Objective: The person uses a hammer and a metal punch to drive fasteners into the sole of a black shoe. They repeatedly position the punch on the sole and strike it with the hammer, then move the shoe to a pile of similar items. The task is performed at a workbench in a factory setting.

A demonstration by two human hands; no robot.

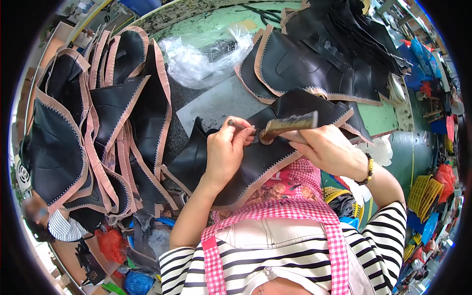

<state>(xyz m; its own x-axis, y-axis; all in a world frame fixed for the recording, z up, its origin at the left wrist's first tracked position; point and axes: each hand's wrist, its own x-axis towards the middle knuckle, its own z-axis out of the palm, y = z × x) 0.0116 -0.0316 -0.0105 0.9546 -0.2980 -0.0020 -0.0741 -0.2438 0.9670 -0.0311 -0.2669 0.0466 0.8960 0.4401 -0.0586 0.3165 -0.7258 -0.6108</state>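
- Head view: our left hand point(225, 151) pinches a thin rod point(236, 125); our right hand point(328, 150) is closed round a hammer point(291, 125), above the black piece point(268, 158) just before us.
- We seem to be tapping; the next stroke calls for a steady rod.
- We cannot make out the rod's tip.

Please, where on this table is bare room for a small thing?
Bare room: the grey plate between the plastic bag and the worked black piece; also green tabletop beyond the bag. Crowded: left black pile, right black pile.
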